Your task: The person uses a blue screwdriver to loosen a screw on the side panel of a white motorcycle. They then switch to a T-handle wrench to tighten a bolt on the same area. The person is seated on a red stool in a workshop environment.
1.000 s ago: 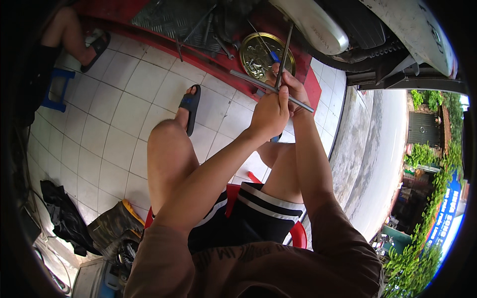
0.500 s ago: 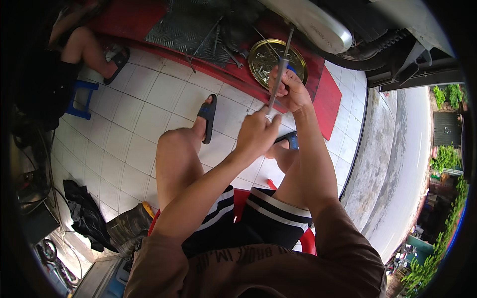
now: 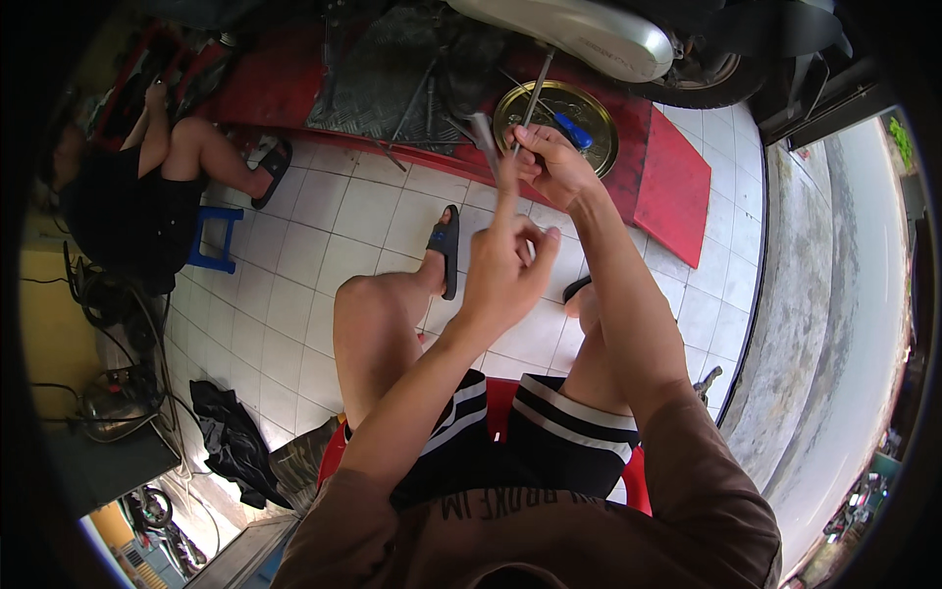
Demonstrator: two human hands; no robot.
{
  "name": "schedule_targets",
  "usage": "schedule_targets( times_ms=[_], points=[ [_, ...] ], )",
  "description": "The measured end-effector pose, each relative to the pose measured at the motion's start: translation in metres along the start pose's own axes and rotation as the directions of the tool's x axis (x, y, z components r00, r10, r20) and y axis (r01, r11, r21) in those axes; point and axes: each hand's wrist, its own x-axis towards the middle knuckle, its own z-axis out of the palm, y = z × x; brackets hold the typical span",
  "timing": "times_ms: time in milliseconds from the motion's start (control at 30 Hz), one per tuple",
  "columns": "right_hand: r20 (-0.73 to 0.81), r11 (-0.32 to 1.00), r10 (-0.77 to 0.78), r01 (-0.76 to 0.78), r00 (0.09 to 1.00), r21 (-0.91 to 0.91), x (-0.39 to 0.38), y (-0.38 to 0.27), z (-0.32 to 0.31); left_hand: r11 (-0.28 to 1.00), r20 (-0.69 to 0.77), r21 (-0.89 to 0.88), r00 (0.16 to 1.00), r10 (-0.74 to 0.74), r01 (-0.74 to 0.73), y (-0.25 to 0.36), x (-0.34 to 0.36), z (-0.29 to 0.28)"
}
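My right hand [image 3: 554,169] pinches a long, thin metal shaft [image 3: 536,93] with its fingertips. The shaft's far end meets the underside of a motorbike's silver cover [image 3: 608,44]. A grey metal bar [image 3: 485,139], blurred, stands at the near end of the shaft, like the cross handle of a T-handle wrench. My left hand [image 3: 508,263] is just nearer to me, index finger stretched toward that bar and the other fingers loosely bent; it grips nothing. Beyond my right hand lies a round gold tray [image 3: 606,110] with a blue-handled tool [image 3: 573,131] in it.
The motorbike stands over a low red platform [image 3: 667,187] with a dark tread plate [image 3: 373,79] and hand tools. At the left, another person [image 3: 128,187] sits on a blue stool [image 3: 216,239]. Dark cloth [image 3: 231,432] lies on the tiled floor. A street runs at the right.
My left hand has come off the wrench's near end and its index finger now points up. The grey bar has swung to the left. The whole view has shifted somewhat.
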Motion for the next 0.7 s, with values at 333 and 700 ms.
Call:
schedule_targets(
  times_ms=[333, 700],
  points=[
    [-0.102, 1.000, -0.006, 0.009, 0.995, 0.028, 0.000, -0.003, 0.001, 0.995, -0.103, 0.080, 0.993, 0.065, -0.057, -0.012, -0.003, -0.004],
    [-0.018, 0.999, -0.036, 0.037, 0.999, 0.037, 0.005, 0.001, -0.006, 0.950, -0.083, -0.238, 0.970, -0.228, 0.203, -0.010, -0.005, -0.012]
  ],
)
